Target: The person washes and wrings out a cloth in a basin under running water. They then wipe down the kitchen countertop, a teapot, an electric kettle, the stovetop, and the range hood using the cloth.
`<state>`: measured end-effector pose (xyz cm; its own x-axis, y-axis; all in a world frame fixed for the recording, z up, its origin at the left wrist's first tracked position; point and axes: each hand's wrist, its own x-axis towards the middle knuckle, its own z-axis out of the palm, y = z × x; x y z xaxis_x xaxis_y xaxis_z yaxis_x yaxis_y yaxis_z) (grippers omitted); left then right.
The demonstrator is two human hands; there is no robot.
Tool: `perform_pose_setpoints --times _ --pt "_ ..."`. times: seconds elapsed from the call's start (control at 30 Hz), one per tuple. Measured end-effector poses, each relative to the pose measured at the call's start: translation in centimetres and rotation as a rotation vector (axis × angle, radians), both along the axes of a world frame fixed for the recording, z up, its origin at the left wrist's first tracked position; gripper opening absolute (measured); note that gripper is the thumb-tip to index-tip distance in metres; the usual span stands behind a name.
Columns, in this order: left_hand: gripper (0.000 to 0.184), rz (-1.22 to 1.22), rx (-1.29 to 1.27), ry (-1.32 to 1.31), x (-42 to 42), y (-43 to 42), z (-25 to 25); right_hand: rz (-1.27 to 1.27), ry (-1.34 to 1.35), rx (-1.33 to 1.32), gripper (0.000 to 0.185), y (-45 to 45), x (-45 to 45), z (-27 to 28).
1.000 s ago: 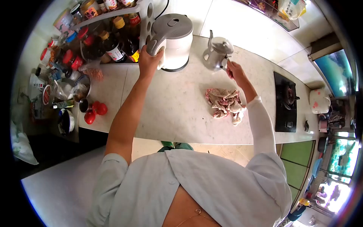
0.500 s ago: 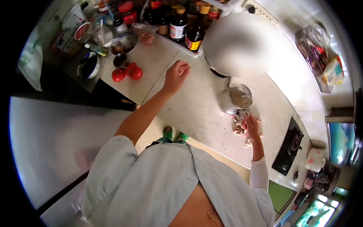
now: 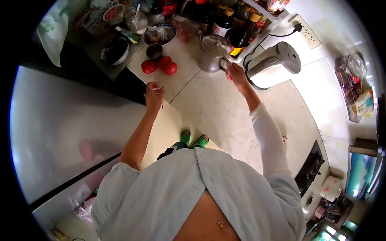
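Observation:
My right hand [image 3: 236, 76] is closed round the handle of a metal pot [image 3: 210, 56], a shiny pitcher with a spout, near the bottles at the back of the counter. My left hand [image 3: 154, 95] is at the counter's front left edge with its fingers curled loosely and apart, and nothing shows in it. Just beyond it lie three red tomatoes [image 3: 164, 63] beside a small metal cup [image 3: 154, 51]. The white and grey electric kettle [image 3: 273, 66] stands to the right of my right hand.
Sauce bottles [image 3: 222, 25] crowd the back rack. A patterned bowl [image 3: 171, 34] and a black bowl [image 3: 115, 51] sit at the left. The fridge [image 3: 72, 128] is at lower left, the stove [image 3: 311, 166] at right. A socket [image 3: 307, 34] is on the wall.
The metal pot has moved left in my right hand, from beside the cloth to near the bottles. My left hand has let go of the kettle and moved to the front left. The view has turned left.

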<state>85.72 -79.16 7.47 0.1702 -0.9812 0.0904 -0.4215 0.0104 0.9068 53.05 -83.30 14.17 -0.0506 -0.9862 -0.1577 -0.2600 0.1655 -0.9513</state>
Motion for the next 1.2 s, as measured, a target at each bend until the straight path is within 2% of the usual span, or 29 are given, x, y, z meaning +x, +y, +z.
perform_pose_setpoints --times 0.07,0.13,0.17,0.2,0.23,0.27,0.3,0.37,0.43,0.47,0.5,0.53,0.57,0.6,0.63,0.7,0.73,0.77,0.83,0.87,0.93,0.97,1.03,1.1,1.13,1.17,1.2 --pt "0.032 0.015 0.029 0.109 0.5 -0.2 -1.3 0.021 -0.141 0.001 0.029 -2.1 0.5 -0.7" --pt "0.033 -0.026 0.021 0.089 1.0 0.0 -1.9 0.143 -0.534 -0.010 0.022 -3.9 0.4 -2.4" --pt "0.034 -0.070 0.011 0.068 0.2 0.0 -2.4 -0.042 -0.295 -0.133 0.014 -3.1 0.7 -2.5" --pt "0.032 -0.081 0.031 0.001 0.8 0.3 -2.5 -0.006 -0.400 -0.201 0.025 -3.5 1.2 -4.4" --pt "0.029 -0.093 0.047 -0.068 1.5 0.9 -2.6 0.011 -0.098 -0.055 0.037 -2.1 2.8 -1.9" --pt "0.026 -0.230 0.092 -0.011 0.0 -0.1 -3.8 -0.137 0.041 -0.229 0.040 1.0 1.6 -1.5" --pt "0.022 -0.245 0.133 0.032 1.0 0.7 -4.3 -0.157 0.171 -0.401 0.042 2.5 2.8 -1.0" --pt "0.018 -0.357 0.207 -0.023 0.0 2.0 -2.8 -0.177 0.518 -0.529 0.046 8.6 1.2 1.3" --pt "0.017 -0.413 0.199 0.003 0.7 4.0 -2.3 -0.294 0.832 -0.576 0.044 13.4 -3.0 0.4" --pt "0.016 -0.480 0.185 0.026 -0.2 4.3 -2.4 -0.524 0.909 -0.404 0.042 17.9 -6.1 0.7" --pt "0.016 -0.500 0.192 0.028 -1.0 4.2 -1.9 -0.741 0.804 -0.256 0.042 20.3 -10.1 -2.4" --pt "0.015 -0.562 0.179 -0.049 -1.7 4.7 -0.8 -0.802 1.140 0.001 0.054 24.0 -13.8 -2.6" --pt "0.015 -0.625 0.166 -0.128 -2.3 4.9 -0.4 -0.903 1.108 0.214 0.062 26.7 -15.9 -3.3" --pt "0.013 -0.674 0.142 -0.102 -3.2 4.8 -0.5 -1.004 1.061 0.422 0.070 28.0 -16.2 -2.7" --pt "0.013 -0.696 0.139 -0.108 -4.2 4.8 -0.4 -1.025 1.053 0.433 0.070 28.9 -15.9 -2.7" --pt "0.013 -0.833 0.077 -0.128 -6.7 4.6 -0.4 -0.686 1.066 0.740 0.080 29.5 -14.5 -3.0" --pt "0.012 -0.869 0.068 -0.106 -8.3 4.7 0.6 -0.824 1.054 0.597 0.069 29.5 -13.8 -4.6" --pt "0.012 -0.893 0.065 -0.112 -9.6 5.1 1.2 -0.844 1.043 0.608 0.069 29.6 -13.9 -5.8" --pt "0.011 -0.945 0.044 -0.026 -12.4 5.9 2.3 -0.894 1.050 0.285 0.048 29.1 -15.1 -6.8" --pt "0.011 -0.956 0.058 0.001 -13.4 6.4 3.3 -0.912 1.044 0.285 0.048 29.1 -15.1 -6.9" --pt "0.011 -0.939 0.091 -0.036 -14.8 7.2 3.9 -1.010 0.787 0.097 0.032 28.2 -15.2 -5.9" --pt "0.012 -0.911 0.129 -0.070 -15.4 7.4 4.2 -1.014 0.782 0.092 0.032 27.9 -15.0 -5.0" --pt "0.012 -0.910 0.121 -0.065 -15.9 7.9 3.4 -0.901 0.881 -0.073 0.033 27.7 -13.1 -2.1" --pt "0.012 -0.921 0.115 -0.062 -16.3 8.4 2.5 -0.557 0.752 -0.166 0.028 26.2 -10.9 -1.9" --pt "0.012 -0.933 0.112 -0.075 -16.7 8.9 2.1 -0.360 0.843 -0.013 0.030 24.7 -9.1 -3.2" --pt "0.012 -0.945 0.109 -0.089 -17.3 9.3 1.8 -0.314 0.905 -0.202 0.033 24.7 -6.0 -3.2" --pt "0.012 -0.940 0.110 -0.093 -18.0 9.7 1.6 -0.085 0.958 0.004 0.036 25.2 -3.8 -1.8"
